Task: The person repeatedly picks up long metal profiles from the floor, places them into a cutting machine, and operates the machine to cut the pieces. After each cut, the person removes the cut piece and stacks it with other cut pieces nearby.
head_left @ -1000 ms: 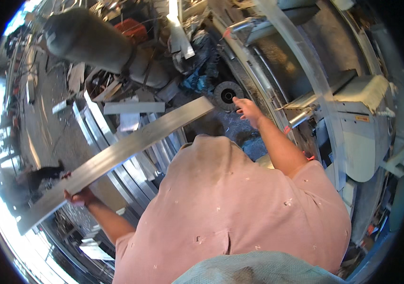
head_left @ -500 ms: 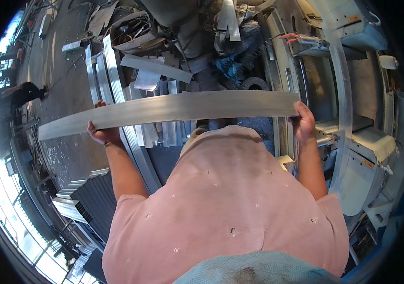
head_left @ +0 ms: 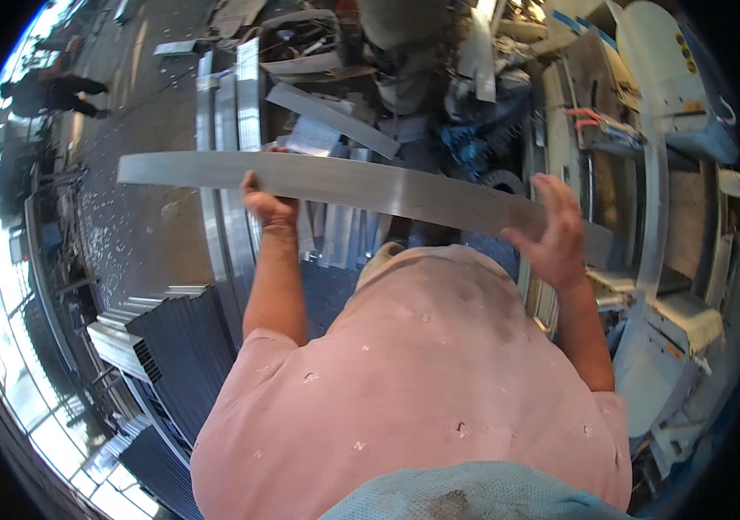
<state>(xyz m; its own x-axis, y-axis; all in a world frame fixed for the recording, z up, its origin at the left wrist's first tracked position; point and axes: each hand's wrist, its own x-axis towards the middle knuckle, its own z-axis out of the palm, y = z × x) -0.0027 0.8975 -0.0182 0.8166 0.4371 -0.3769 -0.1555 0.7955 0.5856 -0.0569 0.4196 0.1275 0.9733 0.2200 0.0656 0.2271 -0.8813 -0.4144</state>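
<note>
A long, flat silver metal bar (head_left: 361, 184), which looks like an aluminium profile, is held crosswise in front of my body, its right end lower in the picture than its left. My left hand (head_left: 271, 204) is closed around it left of the middle, with the thumb on the near side and fingertips just showing past the far edge. Close to the right end, my right hand (head_left: 554, 232) lies across the bar with fingers and thumb spread apart. Whether its palm touches the metal cannot be made out.
Beyond the bar lie several loose metal strips (head_left: 335, 120) and long upright profiles (head_left: 226, 130). A stack of dark profiles (head_left: 184, 355) stands at the left. White-cased machinery (head_left: 678, 334) lines the right side. Another person (head_left: 54, 94) is far off at the upper left.
The bar has shifted to the right and tilted, its left end rising and right end dropping in the picture. My right hand has loosened from its end and spread its fingers; my left keeps hold.
</note>
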